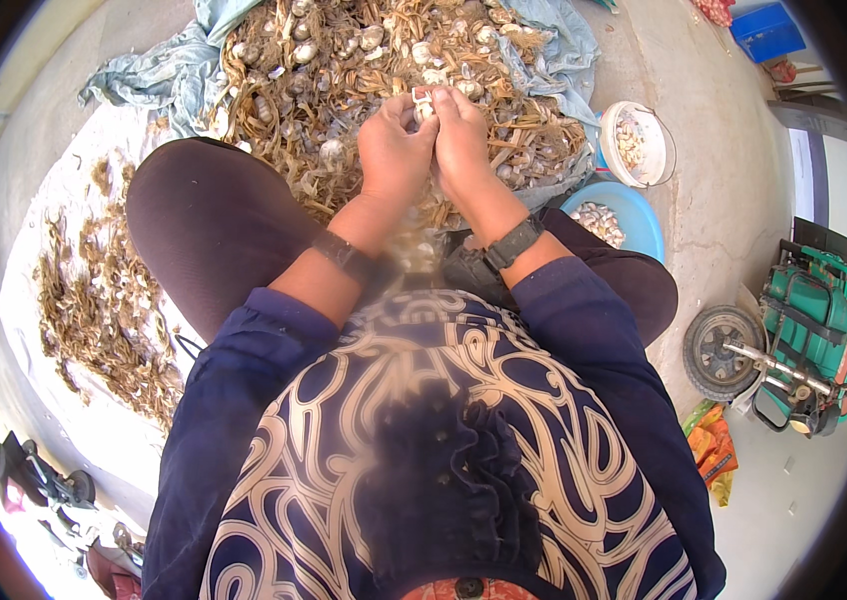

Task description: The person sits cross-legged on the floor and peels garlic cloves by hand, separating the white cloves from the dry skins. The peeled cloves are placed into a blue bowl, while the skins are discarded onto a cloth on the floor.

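Observation:
A piece of garlic (423,109) sits between my fingertips, held by both hands above a heap of dried garlic stalks and bulbs (296,97). My left hand (397,142) grips it from the left side, and my right hand (461,135) from the right, with the thumbs close together. The fingers partly hide it. Whole garlic bulbs lie loose in the heap, one pale bulb (331,152) just left of my left hand. To the right stand a white bucket (669,142) with garlic cloves in it and a light blue basin (645,217) holding more cloves.
A blue cloth (161,79) lies under the heap's edges. Dried stalks (105,300) cover part of a white sheet (26,277) at the left. My bent knees flank the near side. A green three-wheeled vehicle (813,322), an orange bag (712,446) and a blue crate (768,32) are at the right.

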### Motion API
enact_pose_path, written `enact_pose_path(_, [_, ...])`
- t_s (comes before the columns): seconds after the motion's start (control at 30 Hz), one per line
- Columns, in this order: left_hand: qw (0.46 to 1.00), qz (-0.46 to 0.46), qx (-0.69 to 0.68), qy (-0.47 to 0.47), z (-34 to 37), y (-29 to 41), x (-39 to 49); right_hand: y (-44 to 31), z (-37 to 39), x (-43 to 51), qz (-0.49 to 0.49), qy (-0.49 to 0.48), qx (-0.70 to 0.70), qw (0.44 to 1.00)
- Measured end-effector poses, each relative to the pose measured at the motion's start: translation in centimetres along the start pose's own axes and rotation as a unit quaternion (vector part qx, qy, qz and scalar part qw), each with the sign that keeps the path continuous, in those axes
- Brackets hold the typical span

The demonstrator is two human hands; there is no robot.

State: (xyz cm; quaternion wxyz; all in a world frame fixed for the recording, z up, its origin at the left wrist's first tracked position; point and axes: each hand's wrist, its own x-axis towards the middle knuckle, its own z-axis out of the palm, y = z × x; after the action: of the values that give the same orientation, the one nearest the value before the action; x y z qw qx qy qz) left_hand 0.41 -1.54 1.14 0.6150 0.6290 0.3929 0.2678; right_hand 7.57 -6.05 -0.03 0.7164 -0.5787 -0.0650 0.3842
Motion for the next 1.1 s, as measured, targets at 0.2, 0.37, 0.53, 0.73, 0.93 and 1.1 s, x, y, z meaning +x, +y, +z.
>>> enact_pose_path(0.2, [0.998, 0.018, 0.051, 0.009, 0.5, -0.2, 0.3, -0.1, 0.5, 0.1, -0.014, 0.052, 0.012, 0.998])
enact_pose_path(0.37, [0.997, 0.01, 0.078, 0.002, 0.7, -0.1, 0.0, -0.2, 0.5, 0.0, 0.008, 0.071, 0.043, 0.997])
enact_pose_path(0.53, [0.989, 0.045, 0.139, -0.007, 1.0, -0.4, 0.0, -0.6, 0.3, 0.1, 0.053, 0.103, 0.062, 0.991])
enact_pose_path(0.73, [0.99, 0.078, 0.119, 0.008, 1.6, -0.9, -0.2, -0.5, -0.1, 0.0, 0.061, 0.137, 0.065, 0.986])
enact_pose_path(0.93, [0.982, 0.106, 0.155, -0.025, 1.6, -0.3, -0.2, -1.3, -0.5, 0.9, 0.079, 0.172, 0.205, 0.96])
enact_pose_path(1.1, [0.988, -0.035, -0.138, -0.066, 1.4, -1.5, 1.3, -1.5, -1.2, 0.9, 0.086, 0.057, 0.07, 0.992])
